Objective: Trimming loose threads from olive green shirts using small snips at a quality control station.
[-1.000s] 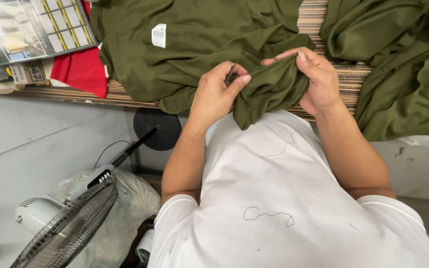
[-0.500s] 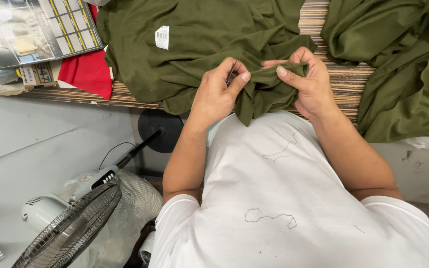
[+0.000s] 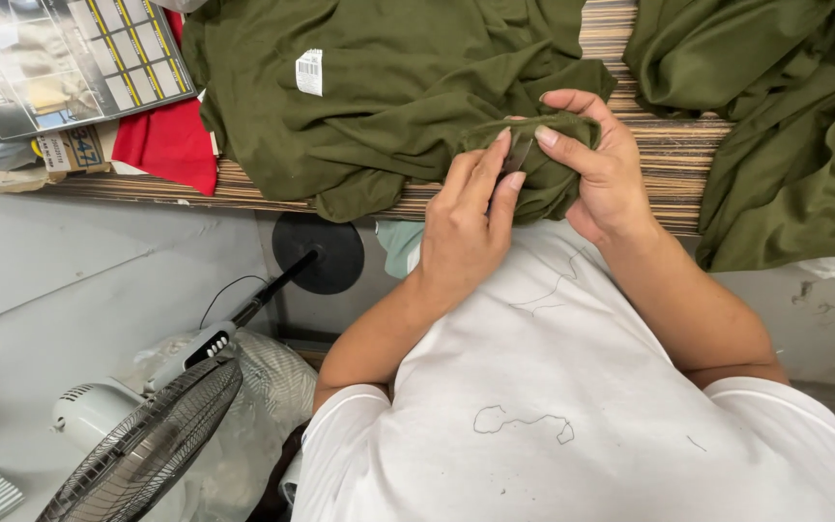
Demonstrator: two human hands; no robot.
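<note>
garments: two olive-green heaps; olive garment point(image 3: 388, 106) with one white label point(image 3: 309, 72), second heap point(image 3: 785, 145) at worktop's right end
left hand point(image 3: 466, 227): fingers pinch small dark tool at bunched fold point(image 3: 543, 159), near edge
right hand point(image 3: 596, 159): fingers clenched on same fold
worktop point(image 3: 669, 155): striped wood
floor: one fan point(image 3: 137, 454), grey

White short-sleeved shirt point(image 3: 572, 387) with loose threads

A small white rectangular label point(image 3: 309, 72) with dark bars lies on olive cloth, up and left of the grip. Farther left, at the tabletop's corner, lies a glossy dark printed sheet point(image 3: 60, 53) with yellow-and-white grids; a small tan box point(image 3: 70, 150) sits just under it.
</note>
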